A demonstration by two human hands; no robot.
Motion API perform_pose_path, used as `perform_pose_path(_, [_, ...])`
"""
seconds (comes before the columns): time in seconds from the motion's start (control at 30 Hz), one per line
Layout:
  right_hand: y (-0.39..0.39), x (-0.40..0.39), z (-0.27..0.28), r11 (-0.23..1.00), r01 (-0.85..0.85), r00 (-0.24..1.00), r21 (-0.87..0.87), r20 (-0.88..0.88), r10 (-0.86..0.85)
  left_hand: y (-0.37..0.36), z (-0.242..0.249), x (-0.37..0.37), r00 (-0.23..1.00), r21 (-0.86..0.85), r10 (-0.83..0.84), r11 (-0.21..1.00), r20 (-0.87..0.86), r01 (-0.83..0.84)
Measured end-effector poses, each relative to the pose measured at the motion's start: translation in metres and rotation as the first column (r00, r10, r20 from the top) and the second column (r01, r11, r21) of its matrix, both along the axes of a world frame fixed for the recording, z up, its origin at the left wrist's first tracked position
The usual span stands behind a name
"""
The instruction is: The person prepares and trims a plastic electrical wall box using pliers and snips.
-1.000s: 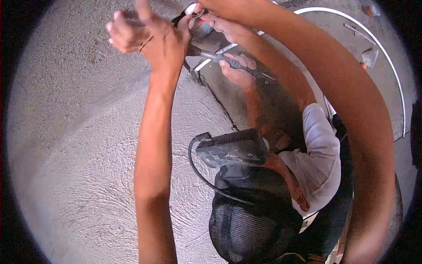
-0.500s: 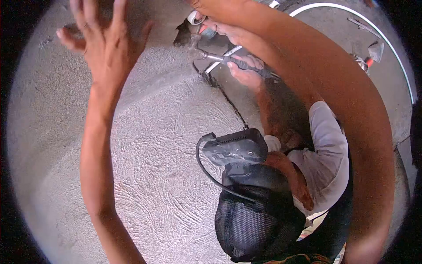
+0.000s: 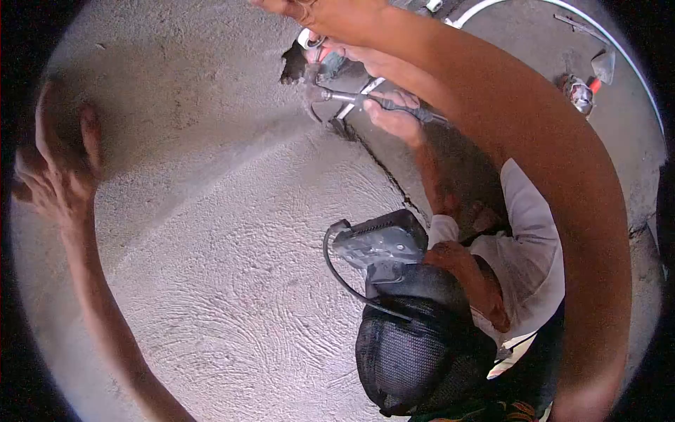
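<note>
My left hand [image 3: 62, 172] is at the left with its fingers spread, near the rough plastered wall [image 3: 162, 84] and holding nothing. My right arm reaches across the right side to the top edge, where my right hand [image 3: 285, 8] is mostly cut off and its fingers are hidden. Below it a white pipe end [image 3: 309, 39] sits in a dark broken hole [image 3: 292, 65]. A co-worker's hand [image 3: 397, 116] grips a hammer [image 3: 344, 97], its head beside the hole. Another hand of the co-worker is close to the pipe, by a small orange-red piece [image 3: 322, 53].
The co-worker, in a black mesh cap [image 3: 422, 352] with a head-mounted device [image 3: 383, 243], crouches at the lower middle. A white hose [image 3: 636, 84] curves over the floor at upper right. A trowel [image 3: 602, 67] lies there, beside a crumpled shiny item [image 3: 580, 95].
My left hand has moved left and down from the top of the view. My right hand has shifted slightly left and up. The co-worker's hammer head is a little lower.
</note>
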State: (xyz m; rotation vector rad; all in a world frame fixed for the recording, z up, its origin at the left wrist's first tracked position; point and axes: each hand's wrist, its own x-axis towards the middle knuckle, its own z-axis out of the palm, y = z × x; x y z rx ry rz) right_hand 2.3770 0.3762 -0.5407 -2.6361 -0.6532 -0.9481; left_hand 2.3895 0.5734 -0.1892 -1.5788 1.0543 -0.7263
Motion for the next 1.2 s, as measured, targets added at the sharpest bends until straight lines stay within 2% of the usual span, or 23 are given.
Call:
perform_pose_path(0.03, [0.001,-0.001,0.001,0.998,-0.051,0.998,0.025,-0.041,0.052,0.001,0.001,0.001,1.0,0.001,0.003,1.0,0.003,-0.003])
perform_pose_path(0.13, [0.005,0.001,0.002,0.991,0.123,0.989,-0.042,0.088,-0.119,0.003,0.008,0.004,1.0,0.022,0.009,1.0,0.017,-0.009])
perform_pose_path(0.23, [-0.004,-0.003,0.005,0.994,-0.104,0.987,0.036,-0.118,0.107,0.003,0.013,0.007,1.0,0.031,-0.003,1.0,0.022,0.002])
perform_pose_path(0.33, [0.006,0.003,-0.007,0.999,0.028,0.999,0.025,0.037,-0.029,0.005,0.007,0.008,0.999,0.027,-0.027,0.999,-0.019,0.028])
perform_pose_path(0.43, [0.0,-0.002,0.0,0.995,-0.084,0.989,0.049,-0.117,0.089,0.007,0.005,0.012,0.998,0.027,-0.043,0.999,-0.046,0.045])
perform_pose_path(0.53, [0.006,0.002,-0.007,0.999,0.0,1.0,0.043,-0.003,0.0,0.009,0.005,0.01,0.996,0.023,-0.057,0.998,-0.072,0.059])
perform_pose_path(0.63, [0.004,-0.001,-0.003,1.0,0.011,0.999,-0.009,-0.044,-0.012,0.012,0.01,0.019,0.991,0.014,-0.063,0.998,-0.115,0.065])
perform_pose_path(0.73, [0.007,0.001,-0.007,0.997,-0.027,1.0,0.079,-0.006,0.028,0.005,0.0,0.007,0.994,-0.048,-0.056,0.997,-0.096,0.052])
perform_pose_path(0.83, [0.01,0.005,-0.013,0.988,0.152,0.978,0.003,0.144,-0.151,-0.003,-0.001,0.001,0.996,-0.031,-0.049,0.998,-0.068,0.047])
perform_pose_path(0.93, [0.011,0.006,-0.014,0.989,0.147,0.981,-0.005,0.132,-0.146,0.0,-0.001,0.01,0.99,-0.055,-0.082,0.996,-0.116,0.076])
perform_pose_path(1.03, [0.009,0.003,-0.011,0.998,0.048,0.997,0.039,0.063,-0.05,0.002,0.0,0.012,0.986,-0.076,-0.098,0.993,-0.133,0.088])
perform_pose_path(1.2, [0.01,0.002,-0.012,0.996,0.033,0.997,0.08,0.062,-0.038,0.004,-0.002,0.013,0.982,-0.088,-0.109,0.992,-0.153,0.096])
